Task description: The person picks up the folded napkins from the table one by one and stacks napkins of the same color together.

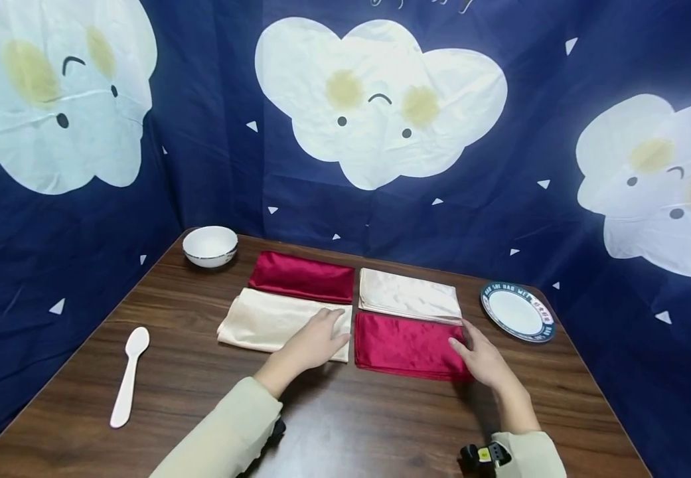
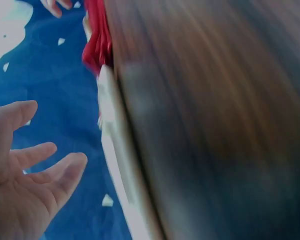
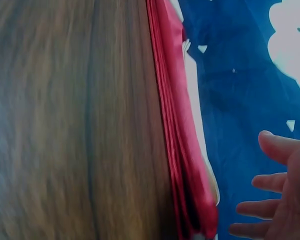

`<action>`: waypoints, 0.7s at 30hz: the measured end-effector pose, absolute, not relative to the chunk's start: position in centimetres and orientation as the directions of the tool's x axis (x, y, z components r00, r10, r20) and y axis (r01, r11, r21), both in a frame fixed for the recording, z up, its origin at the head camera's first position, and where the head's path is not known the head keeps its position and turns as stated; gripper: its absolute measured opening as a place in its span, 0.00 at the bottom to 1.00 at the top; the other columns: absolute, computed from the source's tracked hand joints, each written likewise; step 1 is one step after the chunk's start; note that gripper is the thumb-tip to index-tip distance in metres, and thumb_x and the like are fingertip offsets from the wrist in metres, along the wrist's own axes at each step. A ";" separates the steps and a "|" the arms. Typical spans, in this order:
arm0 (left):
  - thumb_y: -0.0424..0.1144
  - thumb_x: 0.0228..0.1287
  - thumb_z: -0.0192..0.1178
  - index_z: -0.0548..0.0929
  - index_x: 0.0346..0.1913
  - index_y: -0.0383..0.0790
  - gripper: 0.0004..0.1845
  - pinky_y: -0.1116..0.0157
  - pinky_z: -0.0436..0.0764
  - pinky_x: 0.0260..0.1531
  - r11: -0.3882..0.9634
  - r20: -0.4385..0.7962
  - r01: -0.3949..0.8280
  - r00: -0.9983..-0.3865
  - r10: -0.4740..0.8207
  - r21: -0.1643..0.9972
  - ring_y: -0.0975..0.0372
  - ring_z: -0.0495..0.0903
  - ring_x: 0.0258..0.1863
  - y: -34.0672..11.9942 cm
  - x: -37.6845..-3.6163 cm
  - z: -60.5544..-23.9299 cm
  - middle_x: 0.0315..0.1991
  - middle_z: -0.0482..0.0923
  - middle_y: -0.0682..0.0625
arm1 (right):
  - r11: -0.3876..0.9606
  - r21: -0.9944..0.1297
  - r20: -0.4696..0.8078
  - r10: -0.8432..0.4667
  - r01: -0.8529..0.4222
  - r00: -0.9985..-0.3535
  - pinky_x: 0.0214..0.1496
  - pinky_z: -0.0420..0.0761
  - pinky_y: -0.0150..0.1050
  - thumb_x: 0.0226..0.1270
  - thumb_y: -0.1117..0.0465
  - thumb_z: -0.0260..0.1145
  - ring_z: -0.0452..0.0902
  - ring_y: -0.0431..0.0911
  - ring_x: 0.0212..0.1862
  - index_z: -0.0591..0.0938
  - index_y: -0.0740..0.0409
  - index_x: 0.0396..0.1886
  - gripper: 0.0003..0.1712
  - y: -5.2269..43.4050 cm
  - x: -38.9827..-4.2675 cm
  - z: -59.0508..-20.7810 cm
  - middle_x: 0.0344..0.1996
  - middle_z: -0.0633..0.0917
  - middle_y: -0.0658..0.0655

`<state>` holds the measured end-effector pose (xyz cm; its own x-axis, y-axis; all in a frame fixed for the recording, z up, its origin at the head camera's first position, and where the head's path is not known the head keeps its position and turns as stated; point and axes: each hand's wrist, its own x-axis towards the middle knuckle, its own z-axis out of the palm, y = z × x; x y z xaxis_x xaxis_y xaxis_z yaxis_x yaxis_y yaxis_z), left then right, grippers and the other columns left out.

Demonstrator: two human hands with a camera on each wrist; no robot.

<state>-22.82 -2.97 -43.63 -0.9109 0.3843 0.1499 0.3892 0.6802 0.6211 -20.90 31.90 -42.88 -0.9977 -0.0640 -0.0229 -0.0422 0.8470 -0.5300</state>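
Observation:
Four folded satin cloths lie in two rows on the table. My left hand hovers over the right part of the front cream cloth, fingers spread and holding nothing; the left wrist view shows its fingers apart. Beside it lies the front red cloth, its folded layers stacked along the near edge in the right wrist view. My right hand is at that cloth's right end, fingers relaxed, nothing in its grasp. Behind are a dark red cloth on the left and a white cloth on the right.
A white bowl stands at the back left corner of the wooden table. A white spoon lies at the left. The blue-rimmed plate sits at the right. A blue cloud-print curtain hangs behind the table.

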 end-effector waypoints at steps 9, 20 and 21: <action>0.46 0.68 0.59 0.66 0.69 0.31 0.33 0.51 0.69 0.60 0.714 0.020 0.311 -0.923 0.384 0.628 0.45 0.69 0.61 1.4 -23.4 -44.6 0.61 0.68 0.31 | 0.842 -0.540 -0.091 -0.039 0.016 -0.995 0.64 0.59 0.65 0.75 0.52 0.56 0.57 0.72 0.66 0.57 0.73 0.72 0.38 33.7 -21.7 -43.9 0.64 0.64 0.80; 0.41 0.65 0.62 0.67 0.65 0.23 0.32 0.52 0.75 0.53 0.763 -0.133 0.153 -0.945 0.299 0.629 0.45 0.73 0.57 3.7 -24.2 -43.6 0.54 0.74 0.31 | 0.787 -0.617 -0.071 -0.030 0.021 -0.997 0.62 0.64 0.62 0.72 0.58 0.61 0.66 0.70 0.61 0.65 0.71 0.68 0.32 34.6 -22.4 -45.1 0.57 0.72 0.79; 0.39 0.64 0.63 0.67 0.65 0.23 0.32 0.54 0.79 0.47 0.755 -0.139 0.134 -0.948 0.286 0.642 0.45 0.75 0.54 3.8 -24.4 -43.5 0.53 0.75 0.31 | 0.782 -0.623 -0.075 -0.022 0.030 -0.997 0.62 0.64 0.62 0.71 0.59 0.62 0.66 0.69 0.61 0.66 0.71 0.67 0.31 34.6 -22.5 -45.2 0.57 0.72 0.79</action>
